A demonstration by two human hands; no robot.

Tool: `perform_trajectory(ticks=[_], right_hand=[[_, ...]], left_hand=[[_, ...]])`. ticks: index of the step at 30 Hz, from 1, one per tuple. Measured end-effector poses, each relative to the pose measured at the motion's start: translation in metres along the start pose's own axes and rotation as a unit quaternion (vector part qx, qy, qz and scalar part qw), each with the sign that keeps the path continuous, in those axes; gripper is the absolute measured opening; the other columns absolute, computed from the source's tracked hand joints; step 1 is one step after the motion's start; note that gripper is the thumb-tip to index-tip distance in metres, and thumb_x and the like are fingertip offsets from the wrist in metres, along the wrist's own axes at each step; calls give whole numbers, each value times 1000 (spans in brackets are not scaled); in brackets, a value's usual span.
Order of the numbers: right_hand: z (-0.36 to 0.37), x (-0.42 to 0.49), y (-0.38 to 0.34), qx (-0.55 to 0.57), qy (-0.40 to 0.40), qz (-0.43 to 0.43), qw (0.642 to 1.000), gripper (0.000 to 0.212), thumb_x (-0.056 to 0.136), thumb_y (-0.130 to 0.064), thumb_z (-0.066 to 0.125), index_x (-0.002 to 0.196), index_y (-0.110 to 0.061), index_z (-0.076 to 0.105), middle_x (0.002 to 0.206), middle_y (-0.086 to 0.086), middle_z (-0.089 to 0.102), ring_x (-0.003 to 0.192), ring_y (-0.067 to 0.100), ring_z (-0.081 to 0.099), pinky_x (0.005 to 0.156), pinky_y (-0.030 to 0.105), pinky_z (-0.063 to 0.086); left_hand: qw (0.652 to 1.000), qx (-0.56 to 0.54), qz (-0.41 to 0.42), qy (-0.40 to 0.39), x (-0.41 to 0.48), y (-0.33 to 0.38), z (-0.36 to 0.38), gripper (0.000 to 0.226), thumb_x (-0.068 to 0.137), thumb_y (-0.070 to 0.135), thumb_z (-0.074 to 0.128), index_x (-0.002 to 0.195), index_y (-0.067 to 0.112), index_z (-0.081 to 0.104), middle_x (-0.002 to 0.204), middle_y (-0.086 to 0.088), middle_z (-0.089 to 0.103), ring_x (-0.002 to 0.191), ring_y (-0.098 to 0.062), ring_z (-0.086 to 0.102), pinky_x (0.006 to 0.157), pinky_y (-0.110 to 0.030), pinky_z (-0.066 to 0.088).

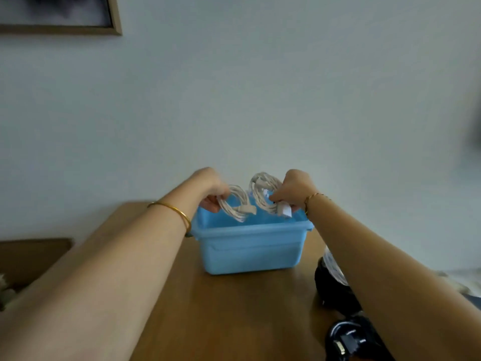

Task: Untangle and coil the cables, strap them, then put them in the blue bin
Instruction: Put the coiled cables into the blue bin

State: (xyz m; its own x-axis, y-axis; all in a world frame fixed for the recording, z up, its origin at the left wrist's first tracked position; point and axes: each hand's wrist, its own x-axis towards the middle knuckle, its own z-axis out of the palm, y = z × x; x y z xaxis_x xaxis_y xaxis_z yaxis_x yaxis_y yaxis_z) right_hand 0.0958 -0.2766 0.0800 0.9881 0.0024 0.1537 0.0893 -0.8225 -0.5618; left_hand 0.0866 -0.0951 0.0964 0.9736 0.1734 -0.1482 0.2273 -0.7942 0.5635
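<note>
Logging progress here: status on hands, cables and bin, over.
Left hand grips one white coil; right hand grips second coil. Both over blue bin, unreleased. Black cable aside, not blocking.

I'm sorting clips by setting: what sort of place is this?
Probably a room at home: a framed picture hangs on the plain wall, and a blue bin stands on a wooden table.

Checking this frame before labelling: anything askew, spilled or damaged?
Nothing stands out. The blue bin sits upright on the table. The left hand grips the left coil and the right hand the right coil, both neat, above the bin. Black cables lie at the table's near right, partly hidden.
</note>
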Motion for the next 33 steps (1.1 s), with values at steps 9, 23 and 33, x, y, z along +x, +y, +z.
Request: perform_trajectory(ticks=[9, 23, 33], right_hand=[[28, 19, -8, -142, -121, 23, 982, 35, 84, -15, 67, 61, -13, 41, 93, 10, 59, 64, 23, 51, 58, 25, 44], [-23, -4, -3, -108, -78, -9, 991, 18, 90, 5, 44, 87, 7, 62, 90, 21, 71, 75, 31, 70, 74, 40, 58], [-74, -94, 123, -67, -144, 152, 976, 47, 92, -36, 58, 113, 6, 53, 106, 19, 64, 84, 30, 67, 69, 47, 59]], left_hand=[[962, 235, -83, -110, 26, 4, 29, 23, 97, 19, 45, 82, 4, 55, 61, -6, 61, 49, -12, 55, 57, -23, 47], [961, 268, 41, -52, -1, 29, 33, 36, 98, 17, 42, 74, -2, 60, 102, -14, 72, 60, -19, 61, 77, -29, 54], [942, 158, 291, 57, -86, 90, 113, 18, 87, 18, 51, 86, 3, 60, 79, -13, 55, 74, -31, 62, 64, -32, 46]])
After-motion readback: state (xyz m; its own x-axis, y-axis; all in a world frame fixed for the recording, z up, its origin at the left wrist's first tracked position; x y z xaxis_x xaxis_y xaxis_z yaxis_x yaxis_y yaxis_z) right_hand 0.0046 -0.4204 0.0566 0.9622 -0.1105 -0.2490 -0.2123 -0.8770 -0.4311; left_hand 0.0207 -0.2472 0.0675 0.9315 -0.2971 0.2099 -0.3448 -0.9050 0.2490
